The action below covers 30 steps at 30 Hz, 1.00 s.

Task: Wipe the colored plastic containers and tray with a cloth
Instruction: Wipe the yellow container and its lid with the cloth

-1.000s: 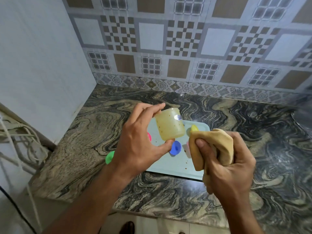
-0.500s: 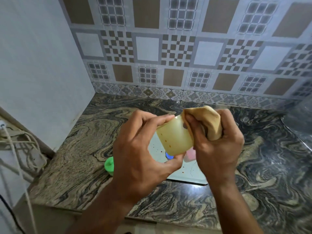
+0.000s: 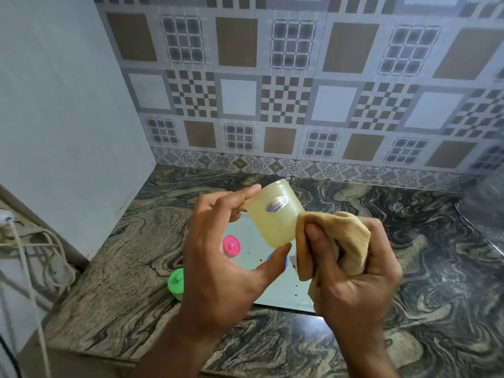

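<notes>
A pale yellow cup (image 3: 272,214) is held above the tray (image 3: 275,293) at mid-frame, tilted so that its long axis runs from upper right to lower left; which end is the mouth cannot be told; it is pinched by the left hand (image 3: 221,257), the fingertips on the upper end and the thumb under the lower end, the palm kept well off the wall. A tan cloth (image 3: 332,241) is bunched in the right hand (image 3: 354,271), the fingers curled tight round it and the thumb pressed on its front fold; the cloth's left edge is laid against the cup's right wall, so the cup lies just left of and slightly above those fingers. The labelled face is turned toward the camera and is judged the part next to be rubbed; a turn of the cup about its long axis by the left hand would be called for. On the tray a pink lid (image 3: 231,245) and a blue piece (image 3: 278,259) are seen below the cup; a green lid (image 3: 176,283) is set on the counter (image 3: 122,255) at lower left, just beside the tray; brown specks are scattered on the tray, judged not yet wiped.
</notes>
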{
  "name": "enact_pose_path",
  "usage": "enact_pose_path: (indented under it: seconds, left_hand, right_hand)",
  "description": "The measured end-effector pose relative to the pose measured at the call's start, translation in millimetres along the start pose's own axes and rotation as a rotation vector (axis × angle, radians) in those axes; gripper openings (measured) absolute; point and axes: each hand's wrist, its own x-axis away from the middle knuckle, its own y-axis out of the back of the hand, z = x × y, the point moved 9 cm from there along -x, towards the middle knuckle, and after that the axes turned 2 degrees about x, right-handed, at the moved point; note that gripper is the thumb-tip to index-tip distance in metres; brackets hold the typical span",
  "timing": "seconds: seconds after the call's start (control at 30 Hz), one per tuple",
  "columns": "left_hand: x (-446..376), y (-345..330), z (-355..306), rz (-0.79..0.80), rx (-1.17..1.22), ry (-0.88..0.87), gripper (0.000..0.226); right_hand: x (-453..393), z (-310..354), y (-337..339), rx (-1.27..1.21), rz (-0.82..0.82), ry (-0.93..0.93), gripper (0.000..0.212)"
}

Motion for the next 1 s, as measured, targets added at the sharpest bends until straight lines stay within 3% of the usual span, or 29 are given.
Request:
enact_pose_path:
  seconds: [0.2, 0.33, 0.47, 0.57, 0.77, 1.0]
  left_hand:
    - [-0.7, -8.7, -6.1, 0.035, -0.029, -0.062, 0.068]
    - [2.9, -8.4, 0.3, 0.012, 0.034, -0.09, 0.072]
    - [5.7, -9.4, 20.7, -0.001, 0.201, 0.019, 0.077]
    - [2.8, -11.0, 30.8, -0.041, 0.348, 0.135, 0.074]
    - [-2.4, -19.5, 27.7, -0.034, 0.47, 0.133, 0.075]
    - [-8.4, -15.9, 27.4, 0.019, 0.243, 0.018, 0.073]
  right_hand:
    - [-18.0, 19.7, -5.6, 0.099, 0.085, 0.081, 0.014]
    - [-39.2, 1.7, -15.0, 0.103, 0.108, -0.039, 0.01]
    - [-45.8, -25.8, -3.1, -0.004, -0.004, -0.189, 0.015]
    - [-26.9, -19.8, -0.5, -0.083, -0.04, -0.167, 0.018]
    - [-8.5, -12.6, -11.9, -0.088, -0.009, -0.111, 0.015]
    - [-21.8, 1.9, -13.3, -0.014, 0.068, -0.041, 0.014]
